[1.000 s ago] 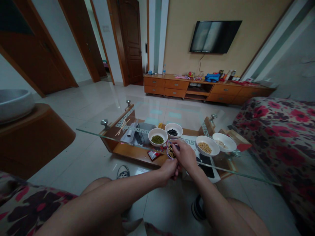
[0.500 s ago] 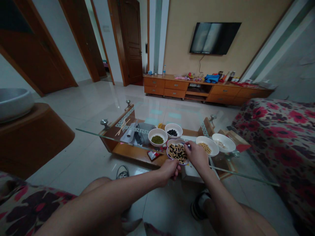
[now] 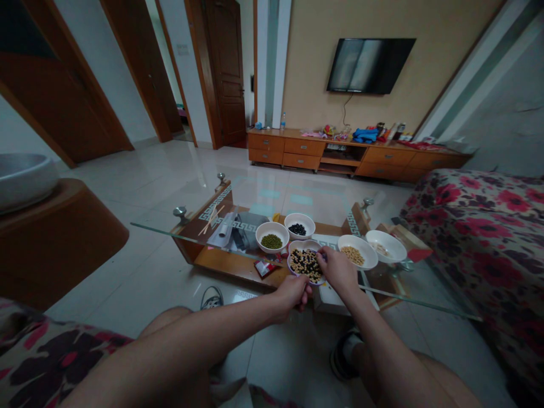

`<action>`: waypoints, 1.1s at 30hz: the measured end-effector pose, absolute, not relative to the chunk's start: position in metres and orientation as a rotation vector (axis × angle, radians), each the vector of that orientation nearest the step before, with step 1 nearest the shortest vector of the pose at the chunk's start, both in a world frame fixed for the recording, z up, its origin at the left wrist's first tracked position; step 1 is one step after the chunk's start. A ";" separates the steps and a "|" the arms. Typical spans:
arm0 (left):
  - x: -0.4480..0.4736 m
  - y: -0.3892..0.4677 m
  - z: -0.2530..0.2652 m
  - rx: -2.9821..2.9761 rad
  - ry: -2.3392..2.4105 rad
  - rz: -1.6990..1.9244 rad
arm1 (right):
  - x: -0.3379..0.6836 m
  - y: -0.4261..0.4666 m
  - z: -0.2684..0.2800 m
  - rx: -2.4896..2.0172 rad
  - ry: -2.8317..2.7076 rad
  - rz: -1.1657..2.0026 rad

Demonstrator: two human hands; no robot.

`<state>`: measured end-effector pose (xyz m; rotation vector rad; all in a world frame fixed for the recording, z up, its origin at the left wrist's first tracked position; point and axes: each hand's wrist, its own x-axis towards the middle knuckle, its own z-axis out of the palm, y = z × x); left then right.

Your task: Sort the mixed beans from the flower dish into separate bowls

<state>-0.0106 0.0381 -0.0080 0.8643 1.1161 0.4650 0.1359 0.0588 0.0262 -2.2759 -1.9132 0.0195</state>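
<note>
Head view of a seated person at a glass coffee table. The purple-rimmed bowl of mixed beans stands upright near the table's near edge, mouth upward; being round, it shows no long axis. The left hand is loosely curled at the bowl's near rim, at the glass edge; whether it grips the rim cannot be told. The right hand rests at the bowl's right rim, fingers bent toward the beans; whether they pinch any cannot be told. Just behind the bowl stand a white bowl of green beans and a white bowl of black beans; to its right, close beside the right hand, a white bowl of yellow beans, then another white bowl. The left part of the glass is bare. A flowered sofa borders the table's right end; open tiled floor lies beyond.
</note>
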 end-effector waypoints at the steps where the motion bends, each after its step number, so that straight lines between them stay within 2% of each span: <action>1: -0.010 0.038 -0.008 0.864 1.115 0.466 | 0.136 0.059 0.026 -2.280 -1.914 0.021; 33: -0.011 0.036 -0.004 0.864 1.127 0.471 | 0.133 0.055 0.029 -2.217 -1.895 0.036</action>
